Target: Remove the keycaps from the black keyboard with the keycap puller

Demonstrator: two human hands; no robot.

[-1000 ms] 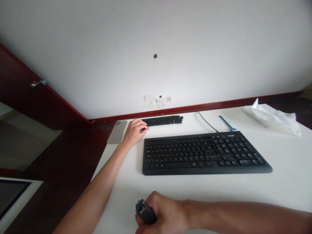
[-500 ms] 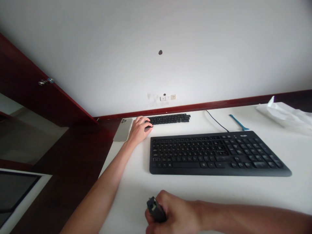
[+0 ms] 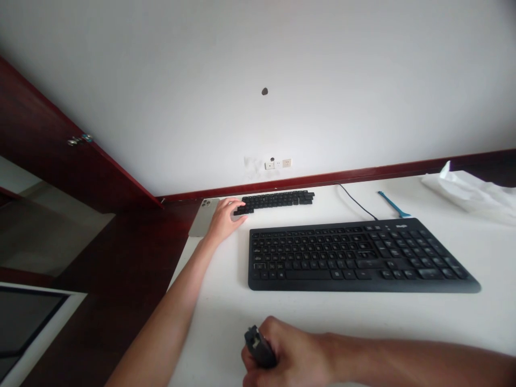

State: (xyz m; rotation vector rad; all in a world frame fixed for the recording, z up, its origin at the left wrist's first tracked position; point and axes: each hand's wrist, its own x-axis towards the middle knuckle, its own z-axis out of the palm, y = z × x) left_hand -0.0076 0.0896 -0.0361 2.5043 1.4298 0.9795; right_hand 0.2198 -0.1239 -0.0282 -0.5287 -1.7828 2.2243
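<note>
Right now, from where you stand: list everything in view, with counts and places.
table: 1, white, fills the lower right
keyboard: 1, black, middle of the table
row of keycaps: 1, black, beyond the keyboard
smartphone: 1, pale grey-gold, left table edge
cable: 1, black, from the keyboard's far edge
blue stick tool: 1, blue, far side, right of the cable
crumpled white sheet: 1, white, far right corner
wall sockets: 2, white, on the wall
dark red wooden panel: 1, left side
black object: 1, black, in the right hand
left hand: 1, on the keycap row's left end
right hand: 1, near table edge, closed
</note>
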